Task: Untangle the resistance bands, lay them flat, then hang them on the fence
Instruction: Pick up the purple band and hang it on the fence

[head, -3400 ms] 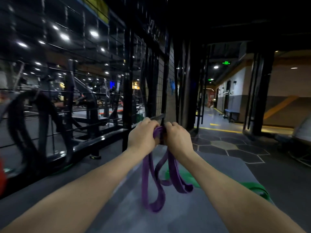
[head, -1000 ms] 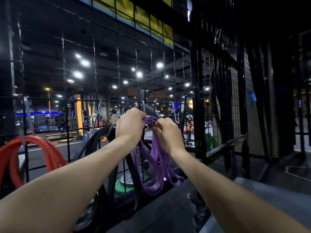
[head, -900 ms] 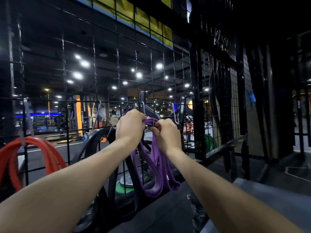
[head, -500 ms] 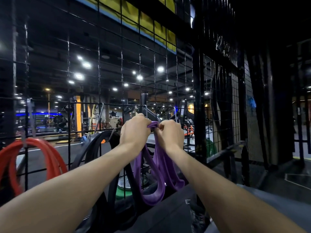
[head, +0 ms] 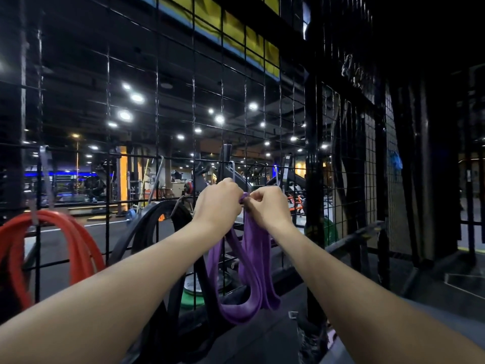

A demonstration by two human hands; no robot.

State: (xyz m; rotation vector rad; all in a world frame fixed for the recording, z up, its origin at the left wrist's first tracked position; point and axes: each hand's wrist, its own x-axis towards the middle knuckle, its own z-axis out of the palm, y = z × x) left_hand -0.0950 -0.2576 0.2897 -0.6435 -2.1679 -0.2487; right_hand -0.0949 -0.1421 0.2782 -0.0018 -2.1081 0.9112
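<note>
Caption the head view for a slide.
Both hands grip a looped purple rubber band at the black wire-grid fence.

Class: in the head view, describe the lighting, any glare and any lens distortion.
Head view: dim overall; ceiling spotlights flare behind the wire fence; both hands and the purple band are well lit; wide-angle bending curves the fence at the edges; far right nearly black.

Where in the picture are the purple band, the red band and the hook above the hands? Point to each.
purple band [head: 245,310]: head view, bottom of its hanging loop.
red band [head: 78,248]: head view, right side of its loop.
hook [head: 232,169]: head view, its metal shank on the fence wire.
</note>
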